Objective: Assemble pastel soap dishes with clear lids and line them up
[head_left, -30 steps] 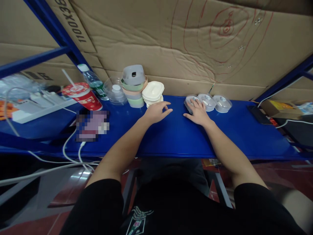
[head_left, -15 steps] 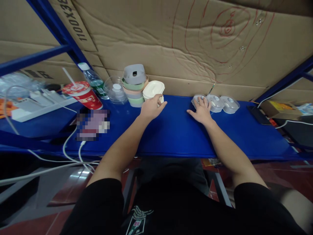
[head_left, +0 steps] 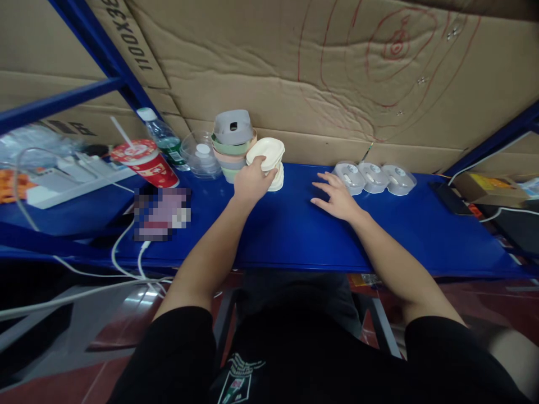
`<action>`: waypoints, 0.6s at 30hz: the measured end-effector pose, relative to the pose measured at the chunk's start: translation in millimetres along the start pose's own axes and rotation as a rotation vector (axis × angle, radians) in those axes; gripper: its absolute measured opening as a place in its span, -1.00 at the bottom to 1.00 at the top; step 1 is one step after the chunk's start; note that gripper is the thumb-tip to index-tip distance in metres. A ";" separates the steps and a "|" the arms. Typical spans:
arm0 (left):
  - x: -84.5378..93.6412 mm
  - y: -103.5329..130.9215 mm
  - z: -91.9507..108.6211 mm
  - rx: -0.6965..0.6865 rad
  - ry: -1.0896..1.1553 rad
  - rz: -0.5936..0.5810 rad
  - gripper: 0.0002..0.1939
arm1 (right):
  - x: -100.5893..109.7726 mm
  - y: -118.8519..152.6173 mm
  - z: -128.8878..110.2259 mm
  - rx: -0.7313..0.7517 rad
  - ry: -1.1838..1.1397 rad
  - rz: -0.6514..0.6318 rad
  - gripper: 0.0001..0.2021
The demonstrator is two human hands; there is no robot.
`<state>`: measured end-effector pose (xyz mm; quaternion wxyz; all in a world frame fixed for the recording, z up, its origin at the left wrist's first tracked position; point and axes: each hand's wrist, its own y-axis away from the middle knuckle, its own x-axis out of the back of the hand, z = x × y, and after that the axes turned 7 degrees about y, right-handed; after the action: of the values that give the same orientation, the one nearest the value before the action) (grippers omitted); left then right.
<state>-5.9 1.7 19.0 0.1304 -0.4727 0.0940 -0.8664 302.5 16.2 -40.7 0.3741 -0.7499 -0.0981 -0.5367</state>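
My left hand (head_left: 253, 182) is closed at the near edge of the top cream-coloured lid (head_left: 266, 151) of a small stack, fingers on the lid and thumb at its side. More cream lids (head_left: 277, 180) lie beneath, partly hidden by the hand. Left of them rises a stack of pastel plastic containers (head_left: 229, 159), with a grey one on top. My right hand (head_left: 337, 197) hovers above the blue table with fingers spread, holding nothing. Just beyond it, clear plastic containers with lids (head_left: 374, 178) stand side by side in a row of three.
At the left are a clear round tub (head_left: 201, 157), a water bottle (head_left: 163, 140), a red paper cup with straw (head_left: 151, 164) and a white power strip (head_left: 76, 182). Cables hang over the table's front edge. A cardboard wall (head_left: 252, 67) closes the back; a small box (head_left: 490, 191) is at right.
My right hand has come off the leftmost clear container and moved left towards me. My left hand has shifted slightly left, its fingers now on the top cream lid.
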 end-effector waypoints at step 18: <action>-0.1 6.9 -0.9 -0.444 0.133 -0.140 -0.66 | 17.1 -3.2 -4.3 -0.126 -0.084 0.302 -0.06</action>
<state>-5.7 -4.8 16.4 -0.0437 -0.4370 0.2575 -0.8607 304.5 11.3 -23.6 0.3985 -0.7999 0.0339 -0.4474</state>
